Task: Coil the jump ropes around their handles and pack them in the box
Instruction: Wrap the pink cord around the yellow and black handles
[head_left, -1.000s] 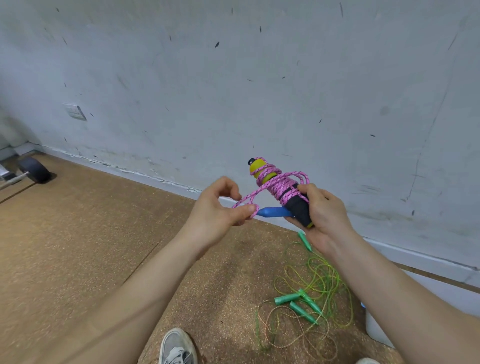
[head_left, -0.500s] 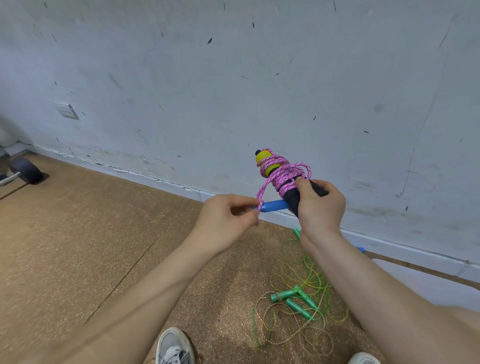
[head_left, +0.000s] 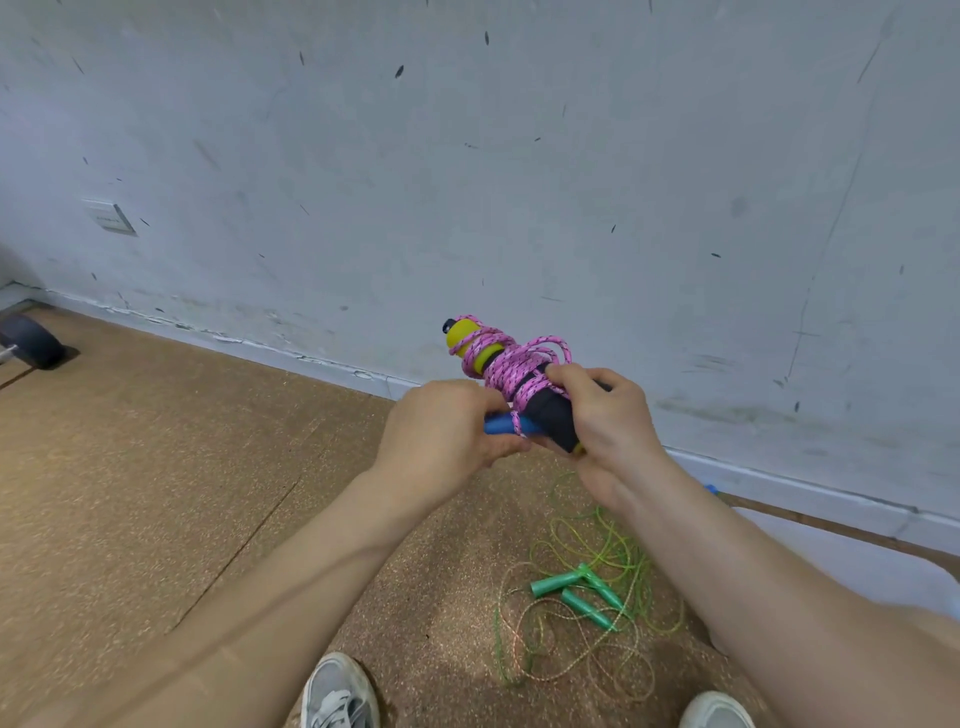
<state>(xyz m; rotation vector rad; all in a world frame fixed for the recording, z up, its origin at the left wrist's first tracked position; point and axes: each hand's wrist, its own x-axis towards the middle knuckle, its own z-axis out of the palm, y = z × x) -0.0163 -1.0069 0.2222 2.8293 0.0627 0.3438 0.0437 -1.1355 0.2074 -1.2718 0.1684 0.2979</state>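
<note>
My right hand (head_left: 605, 415) grips the black-and-yellow handle (head_left: 550, 413) of a jump rope, with pink rope (head_left: 511, 366) coiled around its upper part. The yellow tip (head_left: 460, 335) points up and left. My left hand (head_left: 441, 431) holds the second, blue handle (head_left: 506, 425), which lies crosswise against the black one; a strand of pink rope crosses it. On the floor below lie loose green jump ropes (head_left: 613, 551) with green handles (head_left: 576, 590). A white box (head_left: 831, 558) shows at the right, partly hidden by my right arm.
A grey wall (head_left: 467, 182) stands close ahead with a white baseboard. The floor is brown cork (head_left: 130, 467). A dark wheel (head_left: 34, 340) sits at the far left. My two shoes (head_left: 340, 693) are at the bottom edge.
My left hand has moved right, closing up against the blue handle and the right hand. The slack pink strand between the hands has been taken up.
</note>
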